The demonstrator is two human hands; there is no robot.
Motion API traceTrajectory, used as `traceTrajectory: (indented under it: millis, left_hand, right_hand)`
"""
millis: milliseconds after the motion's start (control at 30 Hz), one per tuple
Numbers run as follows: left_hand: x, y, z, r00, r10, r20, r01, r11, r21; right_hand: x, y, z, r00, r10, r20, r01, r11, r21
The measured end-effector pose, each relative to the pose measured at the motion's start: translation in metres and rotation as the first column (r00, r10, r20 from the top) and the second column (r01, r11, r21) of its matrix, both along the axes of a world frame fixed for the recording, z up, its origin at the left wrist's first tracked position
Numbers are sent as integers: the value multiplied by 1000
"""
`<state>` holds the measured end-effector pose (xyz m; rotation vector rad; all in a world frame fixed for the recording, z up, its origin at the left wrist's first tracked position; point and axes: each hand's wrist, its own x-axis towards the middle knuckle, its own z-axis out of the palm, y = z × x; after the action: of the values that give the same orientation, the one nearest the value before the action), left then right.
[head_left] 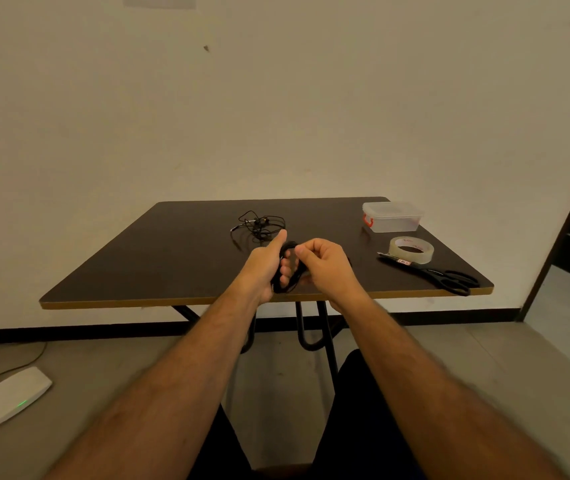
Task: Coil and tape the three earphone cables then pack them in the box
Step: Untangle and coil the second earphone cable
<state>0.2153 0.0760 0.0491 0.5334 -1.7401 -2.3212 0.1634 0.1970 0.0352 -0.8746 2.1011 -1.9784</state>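
Both hands working over near edge of the dark desk (138,268). Left hand (264,268) is holding a black earphone cable (288,268) looped into a coil around its curled fingers (285,271), thumb sticking up and fwd. Right hand (327,268) is sitting just beside it, fingers curled in, thumb and index pinching the coil at its top. Coil is hanging betw. the two hands, above the desk's front edge; can't tell if it's touching the surface.

Further back, approx. desk centre, a loose tangle of black earphone cables (259,225) is lying uncoiled; can't tell how many are in it. Clear plastic box (392,216) w/ lid on and red clasp is sitting at far right corner. Tape roll (411,249) is lying flat nearer, right side, w/ black scissors (450,277) just in front of it, blades touching or almost touching the roll, handles near the desk's front right corner.

On the floor at left, a white router-like device (10,396) is showing a green light.
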Motion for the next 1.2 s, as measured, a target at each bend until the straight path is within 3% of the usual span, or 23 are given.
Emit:
traceTrajectory:
  millis: [233,433,567,633,767,967,1033,1200]
  left_hand:
    - [-47,-30,-16,992,123,26,-112,961,-252]
    - [-68,-56,-38,993,54,109,-11,934,-358]
    - [-82,-68,-46,993,74,94,-15,860,-510]
    - [-91,-75,-49,991,124,50,-65,774,-629]
    - [-102,-84,-52,976,211,50,-66,507,-859]
    - [-110,-98,-63,970,243,29,-58,344,-937]
    - [-112,-104,-66,974,219,55,-23,337,-941]
    - [-110,-113,-64,975,224,12,-92,446,-890]
  right_hand:
    - [-43,-32,-4,993,-117,-5,116,977,179]
    - [-77,-57,-22,966,-225,128,176,934,312]
    - [-94,-73,-26,960,-254,115,180,880,440]
    - [-101,-80,-26,961,-264,81,190,845,499]
    - [-111,-94,-22,965,-260,1,203,757,622]
    - [-119,-105,-27,966,-190,-178,259,644,720]
    - [-120,-106,-27,958,-152,-245,286,618,732]
    - [-123,-111,-30,958,-125,-258,281,599,750]
